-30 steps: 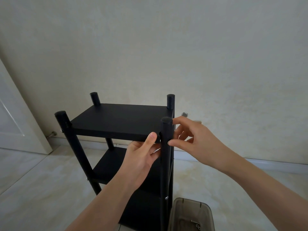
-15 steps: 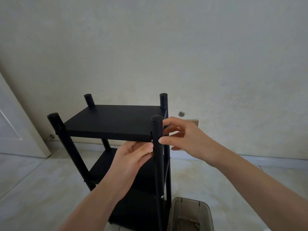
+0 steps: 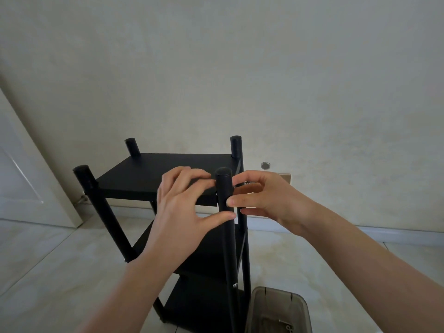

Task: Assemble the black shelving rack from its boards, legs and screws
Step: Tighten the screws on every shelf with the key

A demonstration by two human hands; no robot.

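Left hand (image 3: 182, 207) is up at the near right corner of the top board (image 3: 165, 174), fingers curved over its top face, thumb stretched out straight to touch the near right leg (image 3: 224, 212) just below the board's edge; it clamps nothing, more a loose brace on board and leg. Right hand (image 3: 262, 200) comes in from the other side of that same leg, a fingertip pressed against a small silvery screw (image 3: 226, 202) on the leg at board level, the other fingers half curled around the post's far side; whether it actually pinches the screw I cannot tell. The rack (image 3: 192, 236) stands upright on the pale floor (image 3: 60, 272) by the wall, four capped legs poking above the top board, three boards in view stacked top, middle, bottom. Another screw head (image 3: 235, 285) shows lower on the near right leg. Down at the bottom right, touching close to the rack's foot, sits one smoky translucent box (image 3: 278, 308) with a few small metal parts in it, too small to count.
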